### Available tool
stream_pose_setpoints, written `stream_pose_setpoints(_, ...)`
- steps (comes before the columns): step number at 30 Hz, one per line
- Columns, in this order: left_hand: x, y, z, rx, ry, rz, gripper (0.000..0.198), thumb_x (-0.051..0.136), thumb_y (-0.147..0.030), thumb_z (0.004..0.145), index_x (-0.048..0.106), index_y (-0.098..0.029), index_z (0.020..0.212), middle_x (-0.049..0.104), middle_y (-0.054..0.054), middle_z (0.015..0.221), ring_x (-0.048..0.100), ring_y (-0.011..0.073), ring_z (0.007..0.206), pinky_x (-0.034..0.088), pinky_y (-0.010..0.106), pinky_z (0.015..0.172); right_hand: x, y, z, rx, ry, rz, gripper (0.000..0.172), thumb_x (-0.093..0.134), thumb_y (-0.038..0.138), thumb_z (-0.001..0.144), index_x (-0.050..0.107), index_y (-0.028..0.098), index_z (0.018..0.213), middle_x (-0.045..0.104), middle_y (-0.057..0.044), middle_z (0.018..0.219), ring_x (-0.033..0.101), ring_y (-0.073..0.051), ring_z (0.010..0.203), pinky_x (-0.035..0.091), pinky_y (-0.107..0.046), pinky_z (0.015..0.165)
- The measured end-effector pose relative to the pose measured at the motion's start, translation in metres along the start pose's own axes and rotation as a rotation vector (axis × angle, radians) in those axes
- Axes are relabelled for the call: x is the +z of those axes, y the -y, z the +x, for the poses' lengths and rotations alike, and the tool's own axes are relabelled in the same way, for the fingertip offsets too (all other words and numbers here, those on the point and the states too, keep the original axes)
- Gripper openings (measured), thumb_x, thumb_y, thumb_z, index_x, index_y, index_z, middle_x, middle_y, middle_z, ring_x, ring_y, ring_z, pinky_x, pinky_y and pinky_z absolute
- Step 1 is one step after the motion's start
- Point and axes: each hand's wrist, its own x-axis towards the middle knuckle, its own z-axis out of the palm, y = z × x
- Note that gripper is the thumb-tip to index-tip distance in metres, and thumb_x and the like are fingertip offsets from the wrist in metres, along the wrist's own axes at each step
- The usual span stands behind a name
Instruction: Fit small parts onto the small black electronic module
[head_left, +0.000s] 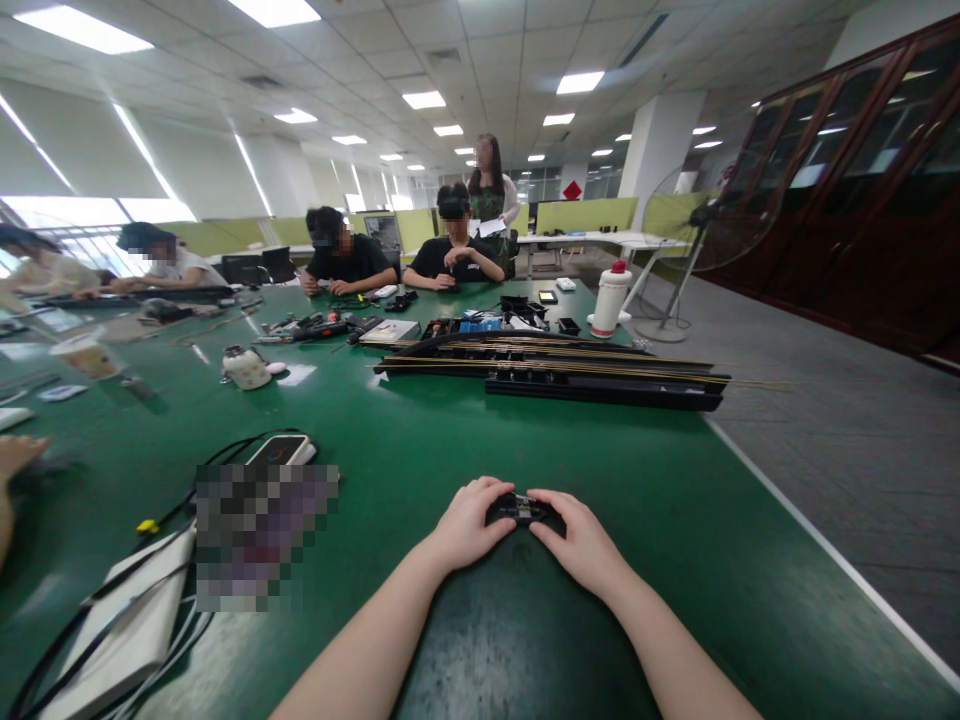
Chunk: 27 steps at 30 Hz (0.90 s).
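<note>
A small black part with metal pieces in its middle point(525, 508) rests on or just above the green table, between my two hands. My left hand point(474, 518) grips its left end, thumb at the near side and fingers at the far side. On the opposite end, my right hand point(576, 535) holds it the same way. The part is too small to tell its exact kind. Beyond my hands lie long black rails point(607, 390) with thin brass-coloured rods point(555, 366) along them.
To the left are a power bank point(283, 450), a white notebook point(124, 620) and cables. A small round jar point(246, 368), a white bottle with a red cap point(611, 300), tools point(322, 327) and a cup point(86, 357) stand farther off. Several people sit around the table point(360, 420).
</note>
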Motion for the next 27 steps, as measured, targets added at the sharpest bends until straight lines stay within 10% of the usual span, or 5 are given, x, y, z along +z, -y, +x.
stream_pose_setpoints(8,-0.002,0.002,0.005,-0.101,-0.208,-0.038,0.042,0.059,-0.023,0.079,0.053,-0.018,0.120,0.049,0.010,0.122,0.046,0.0232,0.116,0.037,0.037,0.101,-0.001,0.004,0.001,0.011,0.052,-0.077,0.033,0.058,0.022,0.075,0.062,0.022,0.108,0.065,-0.007,0.112,0.057,-0.023,0.106,0.041,-0.040,0.096)
stream_pose_setpoints(15,-0.056,0.021,0.005,-0.746,-0.520,0.503,0.041,0.055,-0.025,0.080,0.054,-0.018,0.121,0.049,0.012,0.129,0.038,0.0294,0.123,0.031,0.049,0.101,-0.004,0.009,-0.001,0.051,0.084,-0.105,0.035,0.057,0.025,0.076,0.061,0.020,0.111,0.063,-0.008,0.116,0.055,-0.023,0.110,0.039,-0.040,0.098)
stream_pose_setpoints(20,-0.092,0.051,-0.022,-1.000,-0.547,0.690,0.044,0.048,-0.029,0.083,0.049,-0.018,0.126,0.041,0.015,0.137,0.031,0.0337,0.128,0.026,0.060,0.098,-0.004,0.009,-0.001,0.058,0.084,-0.092,0.035,0.056,0.025,0.076,0.061,0.020,0.110,0.063,-0.008,0.115,0.056,-0.024,0.109,0.039,-0.040,0.098)
stream_pose_setpoints(27,-0.095,0.064,-0.032,-1.022,-0.537,0.664,0.045,0.048,-0.032,0.084,0.049,-0.018,0.126,0.040,0.016,0.137,0.035,0.0356,0.125,0.032,0.061,0.093,-0.005,0.015,0.000,0.103,0.093,-0.093,0.037,0.055,0.028,0.075,0.062,0.019,0.110,0.063,-0.009,0.116,0.056,-0.025,0.110,0.041,-0.041,0.096)
